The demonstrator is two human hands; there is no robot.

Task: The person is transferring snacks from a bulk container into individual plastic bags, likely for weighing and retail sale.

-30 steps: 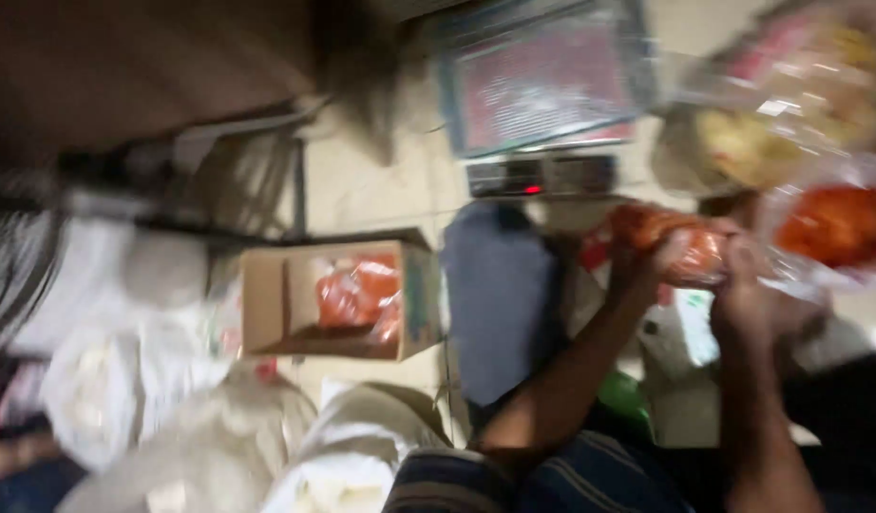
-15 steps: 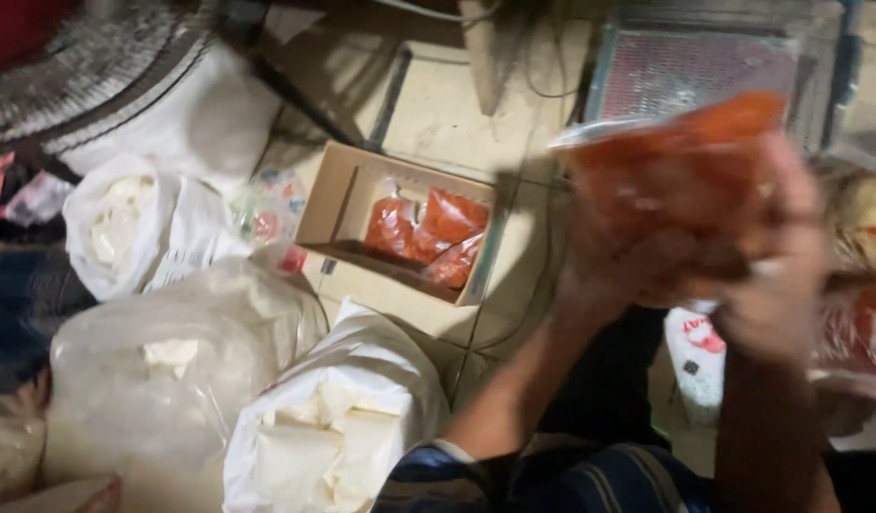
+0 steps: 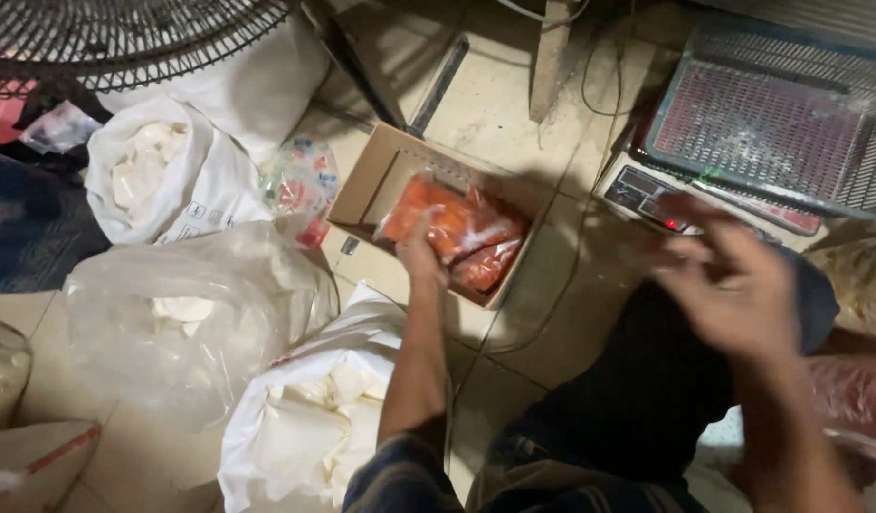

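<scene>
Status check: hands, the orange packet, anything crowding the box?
Left hand on orange packet in cardboard box. Right hand free, blurred, near the scale. White sacks close beside box.

Tiled floor under dim indoor light
Beige floor tiles (image 3: 514, 123) are lying dim, a fan grille (image 3: 124, 38) is showing upper left, and cables (image 3: 590, 85) are trailing.

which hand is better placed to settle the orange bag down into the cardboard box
Left. The left hand already rests on the orange bag inside the cardboard box; the right hand is blurred, empty and nearer the scale.
</scene>
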